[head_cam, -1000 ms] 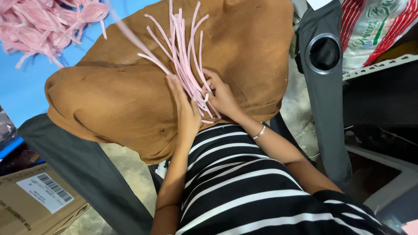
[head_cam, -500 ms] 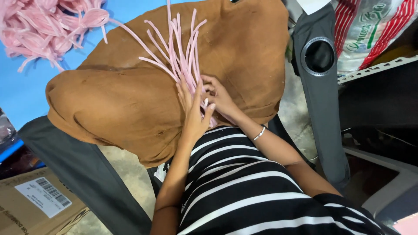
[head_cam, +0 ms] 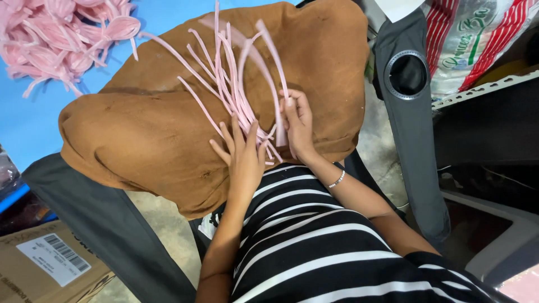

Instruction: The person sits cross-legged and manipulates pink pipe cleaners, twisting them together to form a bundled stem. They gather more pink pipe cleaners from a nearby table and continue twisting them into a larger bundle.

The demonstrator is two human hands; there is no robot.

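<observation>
Here: bundle of pink strips (head_cam: 236, 95), fanned on a brown cushion (head_cam: 140, 140) over the lap. Left hand (head_cam: 244, 157) flat, fingers spread, pinning the base; right hand (head_cam: 297, 123) pinching one strip. Best kept gathered at the base, ends level; spare pink heap (head_cam: 62, 39) on blue bench (head_cam: 28, 123).

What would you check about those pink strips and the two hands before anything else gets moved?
1. Left hand lies flat on the lower ends of the pink strips: ok.
2. Right hand pinches one strip between its fingers: ok.
3. Strip ends lined up evenly: not ok, they fan out.
4. Brown cushion fully under the bundle: ok.
5. Pink heap on the blue surface apart from the bundle: ok.
6. Number of strips: cannot tell.
</observation>
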